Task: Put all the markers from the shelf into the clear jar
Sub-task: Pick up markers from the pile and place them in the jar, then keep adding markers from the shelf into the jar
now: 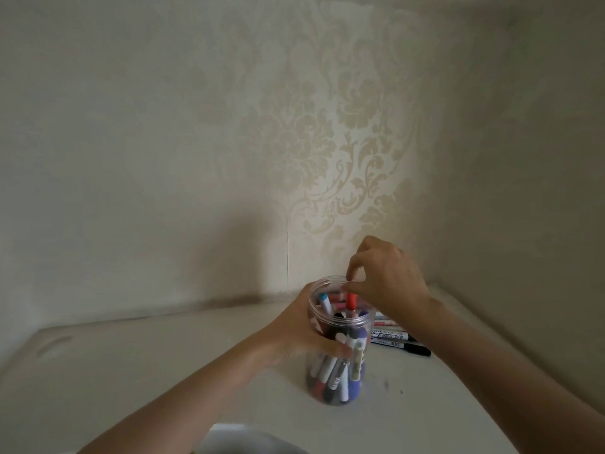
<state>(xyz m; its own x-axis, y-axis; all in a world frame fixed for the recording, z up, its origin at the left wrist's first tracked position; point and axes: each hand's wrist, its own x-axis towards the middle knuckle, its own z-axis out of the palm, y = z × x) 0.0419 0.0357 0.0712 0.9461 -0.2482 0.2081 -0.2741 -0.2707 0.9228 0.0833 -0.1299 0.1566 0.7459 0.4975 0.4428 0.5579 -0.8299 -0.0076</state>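
Observation:
A clear plastic jar (340, 381) stands on the white shelf (163, 371), holding several markers of mixed colours. My left hand (304, 335) grips the jar's left side, thumb across its front. My right hand (389, 276) hovers over the jar's mouth and pinches the top of a red-capped marker (351, 303), which stands upright with its lower part inside the jar. A few more markers (401, 340), white with black caps, lie flat on the shelf just right of the jar, partly hidden by my right forearm.
The shelf sits in a corner between two walls with pale patterned wallpaper (327, 142). A white object (248, 440) shows at the bottom edge, below the jar. A shallow dent (54, 345) marks the shelf's left end.

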